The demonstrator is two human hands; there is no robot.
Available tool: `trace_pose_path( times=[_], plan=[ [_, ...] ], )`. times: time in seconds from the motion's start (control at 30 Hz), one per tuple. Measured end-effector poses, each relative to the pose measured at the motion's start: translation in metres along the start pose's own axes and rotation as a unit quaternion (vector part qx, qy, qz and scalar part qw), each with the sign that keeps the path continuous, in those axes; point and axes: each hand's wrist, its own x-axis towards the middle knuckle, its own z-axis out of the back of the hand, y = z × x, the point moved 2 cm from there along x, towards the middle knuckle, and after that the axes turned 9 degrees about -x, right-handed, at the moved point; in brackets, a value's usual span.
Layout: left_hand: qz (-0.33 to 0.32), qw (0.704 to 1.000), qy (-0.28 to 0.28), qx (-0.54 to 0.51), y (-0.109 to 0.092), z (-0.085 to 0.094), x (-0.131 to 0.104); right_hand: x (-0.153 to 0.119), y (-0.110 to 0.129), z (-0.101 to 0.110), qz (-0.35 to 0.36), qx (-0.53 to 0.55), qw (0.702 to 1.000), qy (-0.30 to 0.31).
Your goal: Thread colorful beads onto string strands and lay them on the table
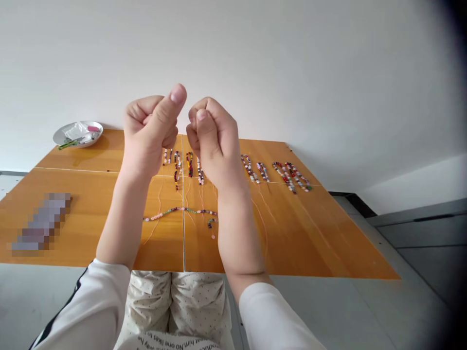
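Both my hands are raised side by side above the table. My left hand [151, 121] is closed in a fist with its thumb pointing up, and no object shows in it. Beside it, a little apart, my right hand [213, 133] is also a fist, its thumb pressed against the curled fingers, with nothing visible between them. A loose bead string [170, 211] lies across the table below, partly hidden by my right forearm. Near it is a short curl of beads [210, 223]. Behind my wrists are several looped bead strands, among them a dark red one [190, 164].
The orange wooden table [310, 233] has looped bead strands [292, 176] at its right rear and thin threads trailing forward. A white plate [78, 134] with plastic bags and a green-handled tool stands at the back left. A blurred-out flat object [42, 221] lies front left.
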Motion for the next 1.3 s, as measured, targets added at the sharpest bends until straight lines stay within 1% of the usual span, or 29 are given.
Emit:
trace_pose_path(
  times=[0.07, 0.13, 0.2, 0.27, 0.33, 0.4, 0.43, 0.5, 0.57, 0.6, 0.63, 0.67, 0.7, 0.77, 0.83, 0.87, 0.93, 1.07, 1.17, 1.23, 1.3],
  plan=[
    [-0.023, 0.999, -0.032, -0.015, 0.003, -0.001, 0.001, 0.002, -0.003, -0.004, -0.029, 0.023, 0.999, -0.029],
    [-0.042, 0.998, -0.048, -0.019, 0.005, 0.000, 0.001, 0.005, -0.006, -0.004, -0.063, 0.049, 0.996, -0.041],
    [-0.045, 0.997, -0.060, -0.009, 0.007, 0.001, 0.002, 0.008, -0.009, -0.001, -0.076, 0.080, 0.993, -0.031],
    [-0.057, 0.995, -0.084, 0.007, 0.009, 0.003, 0.002, 0.010, -0.010, 0.003, -0.077, 0.133, 0.988, -0.008],
    [-0.097, 0.990, -0.101, 0.031, 0.011, 0.006, 0.001, 0.011, -0.011, 0.007, -0.094, 0.212, 0.973, 0.023],
    [-0.141, 0.983, -0.092, 0.073, 0.011, 0.010, 0.000, 0.010, -0.013, 0.010, -0.151, 0.267, 0.950, 0.056],
    [-0.152, 0.979, -0.083, 0.106, 0.011, 0.011, 0.000, 0.010, -0.014, 0.011, -0.184, 0.275, 0.941, 0.069],
    [-0.158, 0.967, -0.069, 0.189, 0.010, 0.014, -0.001, 0.010, -0.016, 0.012, -0.230, 0.263, 0.934, 0.080],
    [-0.168, 0.951, -0.073, 0.250, 0.009, 0.017, -0.001, 0.011, -0.018, 0.014, -0.245, 0.248, 0.934, 0.069],
    [-0.177, 0.948, -0.077, 0.253, 0.009, 0.018, 0.000, 0.012, -0.019, 0.014, -0.246, 0.246, 0.936, 0.055],
    [-0.184, 0.952, -0.078, 0.233, 0.009, 0.018, 0.001, 0.013, -0.019, 0.014, -0.245, 0.245, 0.937, 0.037],
    [-0.181, 0.961, -0.075, 0.193, 0.009, 0.019, 0.003, 0.013, -0.020, 0.014, -0.242, 0.244, 0.939, 0.019],
    [-0.163, 0.974, -0.074, 0.142, 0.010, 0.019, 0.004, 0.013, -0.020, 0.013, -0.240, 0.241, 0.940, 0.004],
    [-0.096, 0.991, -0.082, 0.041, 0.011, 0.019, 0.008, 0.013, -0.021, 0.010, -0.230, 0.227, 0.946, -0.026],
    [-0.017, 0.995, -0.101, -0.017, 0.011, 0.020, 0.011, 0.012, -0.022, 0.007, -0.214, 0.201, 0.954, -0.051],
    [0.010, 0.994, -0.109, -0.029, 0.010, 0.021, 0.011, 0.012, -0.023, 0.006, -0.204, 0.185, 0.960, -0.061],
    [0.049, 0.992, -0.106, -0.043, 0.009, 0.023, 0.012, 0.011, -0.024, 0.002, -0.175, 0.148, 0.971, -0.075],
    [0.072, 0.990, -0.098, -0.067, 0.009, 0.028, 0.012, 0.010, -0.025, -0.002, -0.112, 0.063, 0.985, -0.111],
    [0.070, 0.988, -0.103, -0.088, 0.011, 0.030, 0.013, 0.010, -0.024, -0.003, -0.110, 0.005, 0.986, -0.128],
    [0.076, 0.986, -0.104, -0.101, 0.012, 0.030, 0.014, 0.009, -0.022, -0.004, -0.103, -0.001, 0.985, -0.139],
    [0.084, 0.985, -0.105, -0.108, 0.010, 0.028, 0.013, 0.008, -0.019, -0.005, -0.082, 0.013, 0.984, -0.155]
  ],
)
